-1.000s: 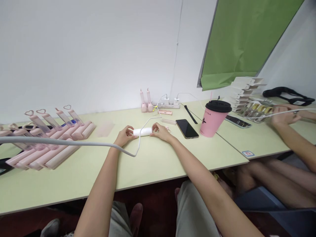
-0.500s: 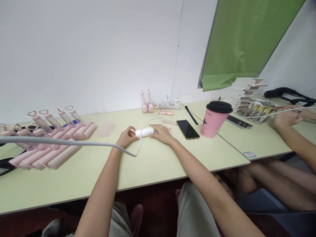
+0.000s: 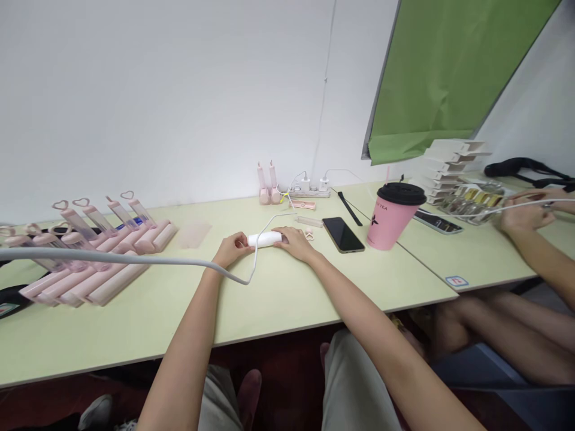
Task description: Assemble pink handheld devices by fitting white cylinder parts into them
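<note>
A small white cylinder [image 3: 265, 239] lies on the pale green table [image 3: 287, 299], a little beyond its middle. My left hand [image 3: 232, 249] grips its left end with curled fingers. My right hand [image 3: 294, 242] holds its right end, fingers wrapped over it. A thin white cable [image 3: 263, 230] runs over the cylinder and joins a thicker grey cable [image 3: 112, 260] that sweeps off to the left.
A black phone [image 3: 343, 234] and a pink lidded cup [image 3: 393, 216] sit right of my hands. Pink tubes and sticks [image 3: 96, 251] fill the left side. A power strip [image 3: 309, 193] stands by the wall. Another person's hand [image 3: 521, 216] works at the far right near stacked white boxes [image 3: 449, 161].
My hands have closed in on the cylinder, the right one sliding further over its end. The view has shifted slightly; the cylinder stays on the table.
</note>
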`<act>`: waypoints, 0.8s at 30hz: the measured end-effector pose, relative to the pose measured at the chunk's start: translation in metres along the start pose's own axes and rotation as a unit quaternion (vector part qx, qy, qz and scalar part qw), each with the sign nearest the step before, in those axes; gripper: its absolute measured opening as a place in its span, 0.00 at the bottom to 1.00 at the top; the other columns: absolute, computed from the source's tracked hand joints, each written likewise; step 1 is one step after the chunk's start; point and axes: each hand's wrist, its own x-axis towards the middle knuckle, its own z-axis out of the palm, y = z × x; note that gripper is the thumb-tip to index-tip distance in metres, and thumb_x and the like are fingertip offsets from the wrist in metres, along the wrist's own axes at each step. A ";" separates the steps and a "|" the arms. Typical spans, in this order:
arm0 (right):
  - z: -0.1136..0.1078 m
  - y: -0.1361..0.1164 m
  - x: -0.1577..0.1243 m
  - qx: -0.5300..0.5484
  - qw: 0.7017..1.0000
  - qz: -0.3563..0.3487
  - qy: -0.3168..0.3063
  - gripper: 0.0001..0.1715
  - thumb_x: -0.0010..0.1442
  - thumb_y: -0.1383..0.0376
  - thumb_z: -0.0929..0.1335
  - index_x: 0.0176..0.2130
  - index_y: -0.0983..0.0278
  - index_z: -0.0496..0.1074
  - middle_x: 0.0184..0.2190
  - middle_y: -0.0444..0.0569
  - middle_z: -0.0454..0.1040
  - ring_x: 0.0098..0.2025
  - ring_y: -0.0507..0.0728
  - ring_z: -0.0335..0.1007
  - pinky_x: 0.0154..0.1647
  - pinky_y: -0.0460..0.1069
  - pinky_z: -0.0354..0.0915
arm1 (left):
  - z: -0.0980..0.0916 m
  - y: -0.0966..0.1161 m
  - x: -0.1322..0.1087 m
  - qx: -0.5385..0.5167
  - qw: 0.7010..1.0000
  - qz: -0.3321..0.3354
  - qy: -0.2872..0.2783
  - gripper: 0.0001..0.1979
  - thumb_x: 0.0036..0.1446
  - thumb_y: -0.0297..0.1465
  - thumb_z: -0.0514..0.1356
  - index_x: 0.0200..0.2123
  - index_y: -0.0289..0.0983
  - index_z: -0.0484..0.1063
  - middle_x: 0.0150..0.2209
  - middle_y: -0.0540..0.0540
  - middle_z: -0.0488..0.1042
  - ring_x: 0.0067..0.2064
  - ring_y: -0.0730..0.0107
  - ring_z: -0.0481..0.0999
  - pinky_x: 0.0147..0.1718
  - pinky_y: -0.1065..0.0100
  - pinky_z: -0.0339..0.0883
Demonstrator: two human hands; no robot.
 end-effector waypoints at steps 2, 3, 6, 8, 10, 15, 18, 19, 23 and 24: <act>-0.001 0.000 0.000 0.005 1.000 0.000 0.000 0.23 0.54 0.60 0.68 0.50 0.59 0.66 0.47 0.50 0.71 0.48 0.60 0.63 0.48 0.55 0.54 | 0.000 -0.002 0.000 -0.007 1.000 0.006 0.013 0.19 0.37 0.41 0.64 0.33 0.39 0.65 0.28 0.52 0.70 0.27 0.74 0.67 0.28 0.70 0.61; -0.001 0.000 0.001 0.008 1.000 -0.001 -0.001 0.23 0.54 0.61 0.68 0.50 0.59 0.66 0.47 0.50 0.71 0.48 0.60 0.63 0.48 0.55 0.54 | 0.001 -0.003 0.001 -0.012 1.000 0.010 0.020 0.22 0.36 0.40 0.65 0.35 0.39 0.64 0.29 0.51 0.71 0.29 0.73 0.68 0.30 0.70 0.62; -0.002 0.001 0.001 0.019 1.000 -0.005 0.000 0.23 0.53 0.62 0.69 0.50 0.59 0.67 0.46 0.50 0.71 0.48 0.59 0.64 0.48 0.54 0.55 | 0.002 -0.005 0.002 -0.016 0.999 0.018 0.028 0.24 0.35 0.38 0.66 0.37 0.40 0.65 0.33 0.49 0.71 0.35 0.70 0.70 0.34 0.68 0.63; -0.001 0.001 0.001 0.026 1.000 -0.005 0.005 0.23 0.54 0.62 0.68 0.50 0.58 0.67 0.46 0.49 0.71 0.48 0.59 0.65 0.48 0.54 0.56 | 0.003 -0.005 0.003 -0.019 0.999 0.019 0.023 0.21 0.36 0.37 0.66 0.35 0.39 0.65 0.33 0.49 0.71 0.35 0.69 0.70 0.34 0.68 0.63; 0.000 0.003 0.001 0.030 0.999 -0.006 0.010 0.23 0.53 0.63 0.68 0.50 0.58 0.67 0.47 0.49 0.71 0.48 0.58 0.65 0.48 0.54 0.57 | 0.004 -0.005 0.004 -0.029 0.999 0.017 0.026 0.21 0.35 0.36 0.66 0.35 0.39 0.66 0.31 0.49 0.72 0.35 0.69 0.70 0.34 0.68 0.64; 0.000 0.004 0.001 0.025 1.000 0.001 0.012 0.24 0.53 0.62 0.69 0.50 0.59 0.67 0.47 0.49 0.71 0.48 0.58 0.66 0.48 0.53 0.58 | 0.006 -0.009 0.007 -0.019 0.999 0.021 0.027 0.17 0.37 0.38 0.65 0.31 0.37 0.68 0.28 0.49 0.72 0.31 0.70 0.70 0.32 0.68 0.64; -0.001 0.003 0.001 0.024 1.000 0.009 0.014 0.24 0.52 0.62 0.69 0.50 0.59 0.67 0.46 0.49 0.71 0.47 0.59 0.66 0.47 0.53 0.59 | 0.006 -0.012 0.008 0.024 0.999 0.024 0.036 0.12 0.43 0.40 0.61 0.24 0.36 0.68 0.24 0.49 0.70 0.28 0.71 0.69 0.31 0.68 0.63; -0.002 0.003 0.001 0.027 0.999 0.009 0.014 0.24 0.52 0.63 0.69 0.50 0.59 0.67 0.46 0.49 0.71 0.47 0.58 0.66 0.47 0.53 0.59 | 0.006 -0.012 0.007 0.027 0.998 0.028 0.043 0.12 0.43 0.39 0.61 0.25 0.36 0.68 0.25 0.49 0.71 0.29 0.71 0.69 0.31 0.68 0.63; -0.002 0.003 0.001 0.043 0.999 0.015 0.008 0.24 0.53 0.65 0.68 0.51 0.57 0.67 0.48 0.46 0.71 0.48 0.57 0.66 0.49 0.53 0.58 | 0.005 -0.007 0.005 -0.006 0.998 0.035 0.056 0.20 0.37 0.37 0.65 0.36 0.38 0.68 0.35 0.47 0.73 0.36 0.69 0.70 0.33 0.69 0.64; -0.002 0.004 0.001 0.044 0.999 0.018 0.006 0.24 0.53 0.65 0.68 0.51 0.56 0.67 0.48 0.46 0.71 0.48 0.57 0.66 0.50 0.53 0.58 | 0.004 -0.006 0.005 -0.012 0.998 0.031 0.054 0.20 0.37 0.37 0.65 0.36 0.38 0.68 0.35 0.47 0.73 0.36 0.69 0.70 0.34 0.68 0.64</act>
